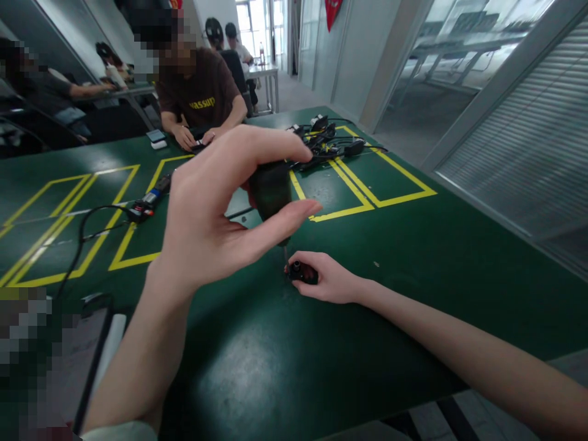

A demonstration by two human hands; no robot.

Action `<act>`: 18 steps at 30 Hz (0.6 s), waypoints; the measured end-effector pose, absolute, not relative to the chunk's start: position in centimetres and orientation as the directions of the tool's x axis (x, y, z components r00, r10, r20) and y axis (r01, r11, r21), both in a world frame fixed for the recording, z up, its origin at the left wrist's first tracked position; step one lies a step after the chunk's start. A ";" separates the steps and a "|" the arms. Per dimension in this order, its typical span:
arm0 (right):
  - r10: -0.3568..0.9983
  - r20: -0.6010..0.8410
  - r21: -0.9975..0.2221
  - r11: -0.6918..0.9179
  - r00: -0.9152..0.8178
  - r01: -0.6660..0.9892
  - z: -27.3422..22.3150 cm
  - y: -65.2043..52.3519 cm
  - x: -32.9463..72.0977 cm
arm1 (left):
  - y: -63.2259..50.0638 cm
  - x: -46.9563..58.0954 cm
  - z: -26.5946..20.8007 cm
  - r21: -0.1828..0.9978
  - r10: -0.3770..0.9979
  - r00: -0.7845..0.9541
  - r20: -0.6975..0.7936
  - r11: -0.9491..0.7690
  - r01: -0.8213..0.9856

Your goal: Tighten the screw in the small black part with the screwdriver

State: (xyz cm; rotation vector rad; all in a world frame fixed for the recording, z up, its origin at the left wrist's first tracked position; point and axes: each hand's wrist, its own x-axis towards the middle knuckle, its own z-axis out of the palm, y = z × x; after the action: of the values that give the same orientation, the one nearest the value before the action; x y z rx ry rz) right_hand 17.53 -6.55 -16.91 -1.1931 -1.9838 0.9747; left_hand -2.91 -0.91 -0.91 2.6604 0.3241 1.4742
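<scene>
My left hand (pixel 215 208) is wrapped round a dark screwdriver (pixel 272 191) with a thick body, probably a powered one. Its index finger and thumb stick out past the tool, and the other fingers are mostly hidden behind it. The thin bit points down to the near end of a small black device (pixel 309 274); whether it sits on a screw is too small to tell. My right hand (pixel 333 278) grips that device between thumb and fingers, low against the green table (pixel 367 318). A small round black part stands up from the device's top.
A tangle of black cables and connectors (pixel 328 144) lies at the far right of the table. To the left is a cabled device (pixel 149 199). Yellow tape (pixel 404 195) marks rectangles. Opposite sits a co-worker (pixel 202 92), hands on a dark object. A phone (pixel 157 136) lies nearby.
</scene>
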 end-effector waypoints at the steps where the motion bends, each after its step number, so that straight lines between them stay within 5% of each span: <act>1: 0.905 0.138 -0.829 0.327 -0.401 0.453 -16.9 -6.5 17.5 | -0.9 -2.9 -1.0 0.166 0.231 0.501 0.834 -0.971 0.172; 8: 0.886 0.168 -0.806 0.375 -0.431 0.457 -17.3 -6.1 17.7 | -0.1 -2.6 -1.3 0.334 0.215 0.632 0.744 -0.940 -0.073; 14: 0.898 0.168 -0.815 0.359 -0.407 0.455 -17.4 -6.0 17.8 | -0.5 -2.3 -1.1 0.141 0.204 0.546 0.813 -0.978 0.157; 18: 0.898 0.158 -0.818 0.352 -0.410 0.455 -17.5 -6.1 17.8 | -0.6 -2.4 -0.8 0.184 0.228 0.547 0.805 -0.974 0.136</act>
State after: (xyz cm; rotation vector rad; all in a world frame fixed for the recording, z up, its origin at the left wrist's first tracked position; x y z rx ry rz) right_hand 17.76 -6.08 -17.45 -1.1739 -2.0078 0.9372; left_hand -2.35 -0.58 -0.85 2.6744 0.3153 1.4148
